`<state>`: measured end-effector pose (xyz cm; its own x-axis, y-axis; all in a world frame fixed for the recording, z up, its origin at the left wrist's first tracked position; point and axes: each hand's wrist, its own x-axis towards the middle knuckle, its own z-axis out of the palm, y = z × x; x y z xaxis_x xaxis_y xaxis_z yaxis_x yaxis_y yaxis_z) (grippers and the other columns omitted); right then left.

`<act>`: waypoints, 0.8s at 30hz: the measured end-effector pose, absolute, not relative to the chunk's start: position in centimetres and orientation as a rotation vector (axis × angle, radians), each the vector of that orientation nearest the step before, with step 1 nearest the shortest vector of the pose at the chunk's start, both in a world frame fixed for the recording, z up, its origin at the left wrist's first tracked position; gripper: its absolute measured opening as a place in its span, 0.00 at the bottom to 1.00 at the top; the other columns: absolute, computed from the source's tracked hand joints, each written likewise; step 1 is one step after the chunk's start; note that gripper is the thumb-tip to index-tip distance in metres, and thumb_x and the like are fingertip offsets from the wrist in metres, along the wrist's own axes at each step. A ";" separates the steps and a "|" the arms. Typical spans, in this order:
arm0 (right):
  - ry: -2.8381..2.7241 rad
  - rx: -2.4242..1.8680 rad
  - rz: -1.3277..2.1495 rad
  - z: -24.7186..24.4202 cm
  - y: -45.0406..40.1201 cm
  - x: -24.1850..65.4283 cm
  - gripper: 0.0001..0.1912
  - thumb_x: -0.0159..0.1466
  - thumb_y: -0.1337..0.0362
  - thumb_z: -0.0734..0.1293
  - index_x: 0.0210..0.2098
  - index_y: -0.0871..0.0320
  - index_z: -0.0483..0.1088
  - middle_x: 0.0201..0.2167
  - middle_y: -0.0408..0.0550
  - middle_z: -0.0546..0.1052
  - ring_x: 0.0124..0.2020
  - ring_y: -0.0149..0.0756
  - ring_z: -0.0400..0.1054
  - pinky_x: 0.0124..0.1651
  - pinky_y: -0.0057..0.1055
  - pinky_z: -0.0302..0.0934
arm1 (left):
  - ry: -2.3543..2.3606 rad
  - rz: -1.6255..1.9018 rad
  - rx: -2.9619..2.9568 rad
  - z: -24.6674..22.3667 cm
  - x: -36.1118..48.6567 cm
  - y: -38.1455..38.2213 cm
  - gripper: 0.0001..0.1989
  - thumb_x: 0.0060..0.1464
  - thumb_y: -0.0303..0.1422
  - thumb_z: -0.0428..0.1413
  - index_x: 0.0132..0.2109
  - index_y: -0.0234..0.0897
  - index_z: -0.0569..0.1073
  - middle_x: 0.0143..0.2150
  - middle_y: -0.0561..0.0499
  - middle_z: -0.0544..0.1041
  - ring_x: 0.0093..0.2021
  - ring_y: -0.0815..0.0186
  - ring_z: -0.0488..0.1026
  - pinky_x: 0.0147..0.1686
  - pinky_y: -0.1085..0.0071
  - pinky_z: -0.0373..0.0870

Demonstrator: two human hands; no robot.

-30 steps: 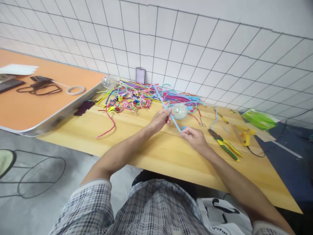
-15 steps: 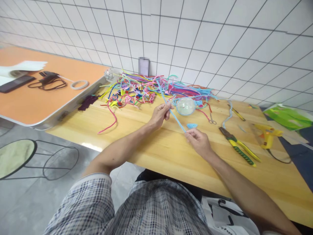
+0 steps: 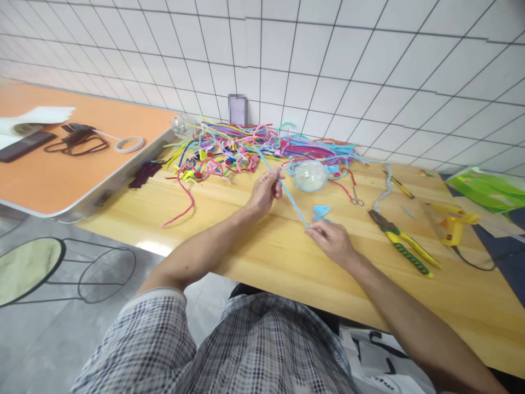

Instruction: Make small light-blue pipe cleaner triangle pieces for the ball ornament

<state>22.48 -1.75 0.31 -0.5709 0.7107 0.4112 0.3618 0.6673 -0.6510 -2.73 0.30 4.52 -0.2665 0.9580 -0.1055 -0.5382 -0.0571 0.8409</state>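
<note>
A light blue pipe cleaner [image 3: 292, 202] runs straight and slanting between my two hands over the wooden table. My left hand [image 3: 266, 192] is closed around it partway along, and its far end sticks out beyond the fingers toward the pile. Its near end is pinched in the fingertips of my right hand [image 3: 331, 242]. Just beyond the right hand lies a small light blue fuzzy piece [image 3: 321, 212], partly hidden by the fingers. Past it sits a clear plastic dome [image 3: 310, 176] with light blue around its rim.
A tangled pile of colored pipe cleaners [image 3: 229, 148] lies along the tiled wall. On the right are yellow-green pliers [image 3: 404, 243], a yellow glue gun [image 3: 454, 224], small scissors [image 3: 356, 198] and a utility knife [image 3: 402, 187]. An orange table [image 3: 135, 117] adjoins at left, with a stool [image 3: 35, 268] below.
My right hand has moved slightly left and toward me, still pinching the pipe cleaner's end. More of the small blue piece shows. The whole view has shifted a little.
</note>
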 end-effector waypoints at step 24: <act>-2.373 -0.736 0.696 -0.6 -1.5 23.0 0.12 0.73 0.56 0.71 0.54 0.40 0.82 0.26 0.43 0.82 0.28 0.49 0.79 0.39 0.45 0.76 | 1.041 1.714 0.436 4.7 -6.4 2.1 0.26 0.84 0.33 0.49 0.32 0.37 0.72 0.17 0.59 0.60 0.18 0.75 0.56 0.21 0.77 0.54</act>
<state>23.00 -1.49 -0.56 -0.6962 0.6282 0.3472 0.3411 0.7152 -0.6100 -6.36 2.11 4.74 -0.3973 0.8978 -0.1901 -0.5825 -0.0866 0.8082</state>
